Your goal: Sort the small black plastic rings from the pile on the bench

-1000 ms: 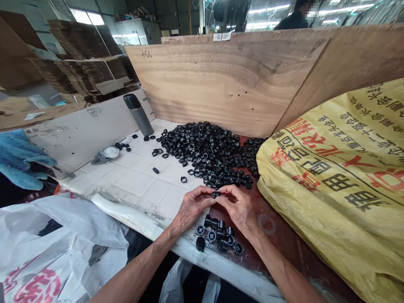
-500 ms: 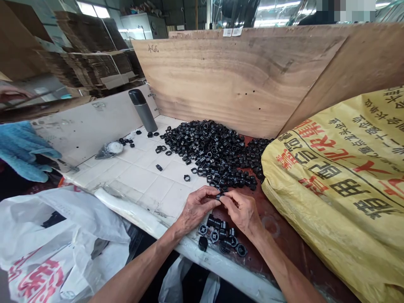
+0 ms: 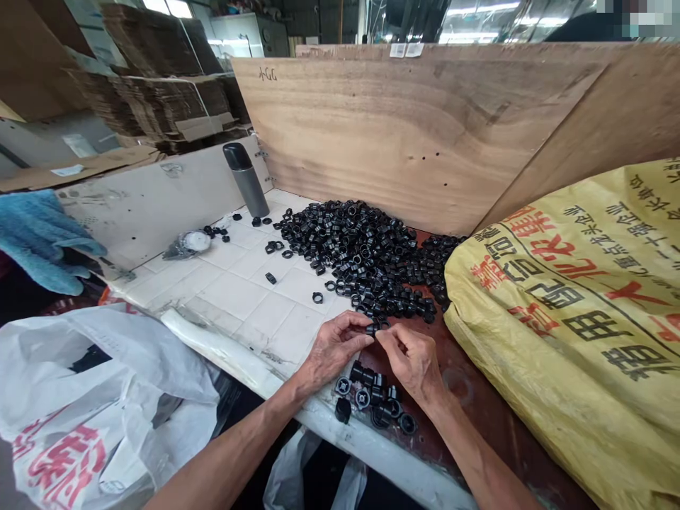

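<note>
Just in front of a heap of small black plastic rings (image 3: pixel 355 237), my left hand (image 3: pixel 337 347) pinches a small black plastic part (image 3: pixel 371 329) between thumb and forefinger. My right hand (image 3: pixel 417 358) is curled, its fingertips at the right side of the same part. The fingers partly cover the part, so its exact shape is hidden. Below and between my hands, several black plastic fittings (image 3: pixel 363 399) lie in a cluster by the table's front edge, some showing a cross-shaped inside.
A yellow printed sack (image 3: pixel 531 340) bulges over the right side. At the back stands a wooden board (image 3: pixel 414 127). A dark flask (image 3: pixel 247 183), a small plastic bag (image 3: pixel 187 244) and a blue glove (image 3: pixel 45 237) are on the left. A white bag (image 3: pixel 106 397) hangs at the front left.
The view has shifted slightly. My right fingertips have drawn a little to the right, and more of the black part shows between my hands. My left hand keeps its pinch.
</note>
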